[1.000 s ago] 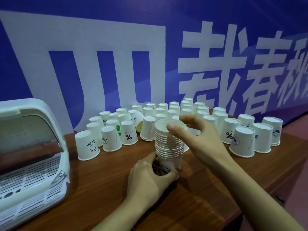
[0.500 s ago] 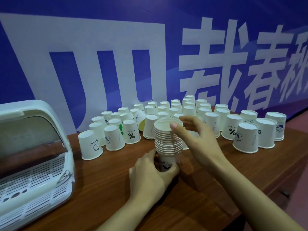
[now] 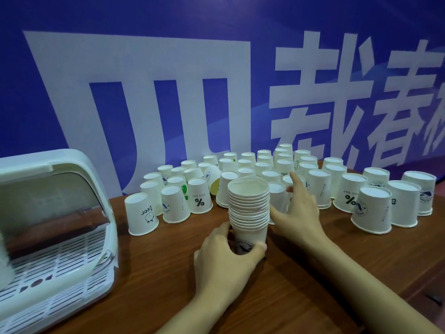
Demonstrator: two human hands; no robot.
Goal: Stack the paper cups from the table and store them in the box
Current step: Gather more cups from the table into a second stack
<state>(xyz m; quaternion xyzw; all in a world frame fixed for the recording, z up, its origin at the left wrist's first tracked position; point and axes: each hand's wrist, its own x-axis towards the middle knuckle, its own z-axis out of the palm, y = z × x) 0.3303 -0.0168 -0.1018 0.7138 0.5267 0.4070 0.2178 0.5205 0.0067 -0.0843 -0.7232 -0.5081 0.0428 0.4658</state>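
Observation:
A stack of white paper cups (image 3: pixel 249 203) stands upside down on the wooden table (image 3: pixel 149 280) in front of me. My left hand (image 3: pixel 226 259) grips the bottom cup of the stack. Just right of the stack, my right hand (image 3: pixel 298 210) reaches round a single upturned cup (image 3: pixel 279 196), thumb in front and fingers on its far side. Several more loose cups (image 3: pixel 320 186) stand upside down in rows behind. The white plastic box (image 3: pixel 112 239) sits at the left with its lid raised.
A blue banner with large white characters (image 3: pixel 168 92) hangs right behind the table. One cup (image 3: pixel 213 182) in the left group lies tipped on its side. The table's right edge (image 3: pixel 423 273) drops off beside my right forearm.
My right hand left the top of the stack and moved down and right onto a single cup beside it. My left hand stayed on the stack's base.

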